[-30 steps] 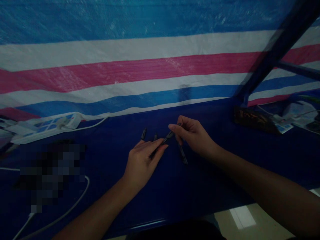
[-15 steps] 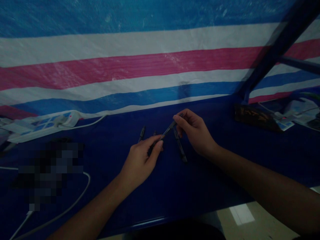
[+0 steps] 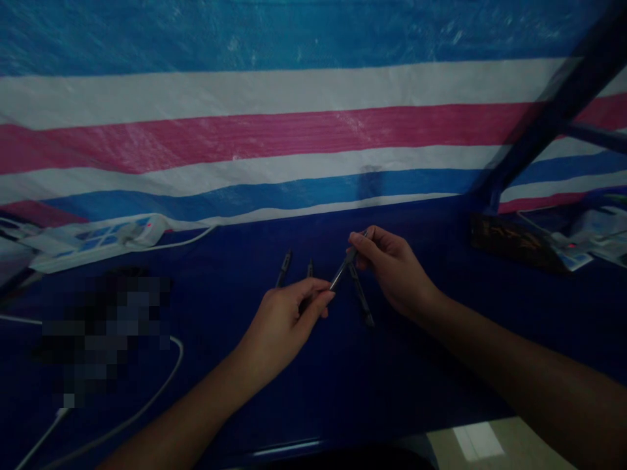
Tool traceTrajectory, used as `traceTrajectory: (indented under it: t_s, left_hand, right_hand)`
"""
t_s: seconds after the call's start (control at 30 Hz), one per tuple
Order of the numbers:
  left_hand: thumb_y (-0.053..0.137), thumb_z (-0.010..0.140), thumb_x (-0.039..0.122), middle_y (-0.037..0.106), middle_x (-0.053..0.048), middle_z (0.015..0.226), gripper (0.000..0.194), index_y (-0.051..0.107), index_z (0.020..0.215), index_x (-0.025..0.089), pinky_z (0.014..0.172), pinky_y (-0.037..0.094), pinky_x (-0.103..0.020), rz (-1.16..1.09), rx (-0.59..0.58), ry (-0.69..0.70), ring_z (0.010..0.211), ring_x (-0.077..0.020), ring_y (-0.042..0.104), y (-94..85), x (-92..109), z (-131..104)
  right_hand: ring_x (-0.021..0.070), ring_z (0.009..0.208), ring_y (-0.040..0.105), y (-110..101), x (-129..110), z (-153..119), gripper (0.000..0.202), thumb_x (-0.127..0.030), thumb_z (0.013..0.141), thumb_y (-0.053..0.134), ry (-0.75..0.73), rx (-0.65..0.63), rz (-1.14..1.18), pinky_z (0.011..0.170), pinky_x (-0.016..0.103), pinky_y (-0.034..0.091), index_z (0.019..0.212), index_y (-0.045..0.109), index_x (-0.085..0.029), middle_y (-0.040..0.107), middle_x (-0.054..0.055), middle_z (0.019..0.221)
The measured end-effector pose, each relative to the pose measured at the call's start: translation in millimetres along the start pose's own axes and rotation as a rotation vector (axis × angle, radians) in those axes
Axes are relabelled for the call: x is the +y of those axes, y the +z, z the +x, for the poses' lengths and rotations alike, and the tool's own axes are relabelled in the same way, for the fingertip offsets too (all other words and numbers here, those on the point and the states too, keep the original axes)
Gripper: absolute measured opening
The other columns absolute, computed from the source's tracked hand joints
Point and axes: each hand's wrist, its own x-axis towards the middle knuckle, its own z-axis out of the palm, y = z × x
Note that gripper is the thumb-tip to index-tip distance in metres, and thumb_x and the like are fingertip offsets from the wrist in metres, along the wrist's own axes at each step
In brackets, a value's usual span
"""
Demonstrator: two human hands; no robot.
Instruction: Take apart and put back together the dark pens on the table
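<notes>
A slim pen [image 3: 339, 275] with a clear or silvery barrel and a dark upper part slants between my two hands. My left hand [image 3: 291, 313] pinches its lower end between thumb and fingers, which cover the tip. At the upper, dark end, my right hand [image 3: 394, 264] grips with thumb and bent fingers. Just below the right fingers a dark pen [image 3: 362, 299] lies on the blue table [image 3: 313, 378]. Beyond my left hand are another dark pen [image 3: 284, 266] and the top of a third [image 3: 310, 267], both partly hidden by that hand.
To the left lie a white power strip [image 3: 102, 241], a blurred-out dark object [image 3: 108, 326] and a white cable [image 3: 180, 356]. A dark box-like piece [image 3: 514, 243] and another power strip [image 3: 578, 258] sit at the right, near a blue metal post [image 3: 533, 124]. Striped sheeting [image 3: 294, 137] hangs behind.
The view has shifted slightly. My left hand has moved a little nearer to me, and the pen slants more steeply, with more of its barrel showing between my hands. Both hands still hold it.
</notes>
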Motion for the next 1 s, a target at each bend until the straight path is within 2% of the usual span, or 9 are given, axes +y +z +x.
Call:
traceTrajectory:
  t_s: [0.13, 0.2, 0.27, 0.33, 0.37, 0.5, 0.67, 0.83, 1.0]
  left_hand:
    - [0.056, 0.104, 0.031, 0.067, 0.003, 0.069, 0.024, 0.072, 0.117, 0.019, 0.051, 0.045, -0.020, -0.045, 0.033, 0.055, 0.055, -0.0109, 0.060, 1.7, -2.6, -3.7]
    - [0.064, 0.101, 0.031, 0.070, 0.001, 0.081, 0.039, 0.062, 0.139, 0.021, 0.060, 0.053, -0.023, -0.047, -0.008, 0.140, 0.065, -0.0126, 0.064, 1.7, -3.8, -4.7]
    - [0.070, 0.098, 0.030, 0.072, -0.002, 0.101, 0.052, 0.056, 0.148, 0.027, 0.074, 0.058, -0.027, -0.023, -0.098, 0.241, 0.083, -0.0154, 0.068, 0.9, -3.7, -5.2]
    - [0.070, 0.099, 0.027, 0.070, -0.004, 0.111, 0.044, 0.061, 0.142, 0.030, 0.083, 0.058, -0.029, 0.000, -0.193, 0.318, 0.094, -0.0169, 0.069, 0.0, -2.7, -5.3]
    - [0.069, 0.100, 0.026, 0.070, -0.004, 0.108, 0.036, 0.066, 0.136, 0.029, 0.083, 0.058, -0.029, 0.004, -0.225, 0.338, 0.094, -0.0165, 0.069, -0.2, -2.2, -5.3]
    - [0.071, 0.099, 0.027, 0.066, 0.000, 0.088, 0.013, 0.074, 0.111, 0.024, 0.072, 0.056, -0.025, 0.002, -0.249, 0.336, 0.075, -0.0135, 0.066, 1.2, -1.8, -5.4]
    - [0.077, 0.094, 0.025, 0.066, 0.000, 0.089, 0.021, 0.070, 0.114, 0.023, 0.075, 0.054, -0.026, 0.024, -0.264, 0.377, 0.084, -0.0157, 0.065, 4.7, -3.1, -6.6]
    - [0.070, 0.098, 0.019, 0.063, 0.001, 0.084, 0.005, 0.065, 0.097, 0.020, 0.074, 0.052, -0.025, 0.032, -0.238, 0.394, 0.079, -0.0138, 0.063, 7.0, -3.4, -7.5]
    - [0.078, 0.092, 0.026, 0.064, 0.001, 0.086, 0.016, 0.066, 0.103, 0.021, 0.067, 0.053, -0.024, 0.029, -0.276, 0.333, 0.076, -0.0139, 0.063, 7.7, -3.2, -8.0]
  right_hand:
    - [0.0112, 0.062, 0.047, -3.1, -0.3, 2.6, 0.037, -0.041, 0.087, 0.078, -0.001, -0.006, 0.016, 0.066, 0.029, 0.038, 0.067, 0.053, -0.021, 0.054, -0.005, 0.061]
    - [0.0115, 0.062, 0.048, -4.8, 0.5, 3.8, 0.036, -0.041, 0.087, 0.078, 0.007, 0.008, 0.030, 0.067, 0.029, 0.039, 0.068, 0.054, -0.021, 0.055, -0.004, 0.062]
    - [0.0115, 0.062, 0.048, -5.7, 1.5, 3.9, 0.036, -0.041, 0.087, 0.079, 0.027, 0.015, 0.038, 0.067, 0.029, 0.039, 0.068, 0.055, -0.021, 0.054, -0.004, 0.063]
    - [0.0115, 0.062, 0.048, -5.4, 2.5, 2.8, 0.037, -0.042, 0.086, 0.079, 0.048, -0.016, 0.030, 0.066, 0.029, 0.039, 0.069, 0.056, -0.021, 0.055, -0.004, 0.064]
    - [0.0115, 0.062, 0.048, -4.9, 2.9, 1.9, 0.037, -0.043, 0.086, 0.080, 0.055, -0.041, 0.017, 0.066, 0.029, 0.038, 0.069, 0.056, -0.021, 0.055, -0.004, 0.064]
    - [0.0116, 0.062, 0.048, -0.9, 3.2, -1.6, 0.035, -0.045, 0.088, 0.077, 0.077, -0.127, -0.049, 0.064, 0.030, 0.038, 0.070, 0.059, -0.020, 0.057, -0.003, 0.066]
    - [0.0114, 0.062, 0.050, 2.5, 0.5, -4.2, 0.028, -0.045, 0.084, 0.081, 0.134, -0.202, -0.035, 0.063, 0.029, 0.041, 0.082, 0.066, -0.021, 0.062, -0.002, 0.075]
    - [0.0106, 0.062, 0.051, 2.4, -1.1, -5.3, 0.029, -0.042, 0.082, 0.082, 0.109, -0.237, -0.031, 0.063, 0.028, 0.043, 0.078, 0.063, -0.021, 0.060, -0.003, 0.074]
    - [0.0120, 0.068, 0.054, 2.7, -2.1, -5.4, 0.024, -0.038, 0.083, 0.079, 0.104, -0.261, -0.068, 0.068, 0.028, 0.048, 0.078, 0.064, -0.021, 0.062, -0.001, 0.080]
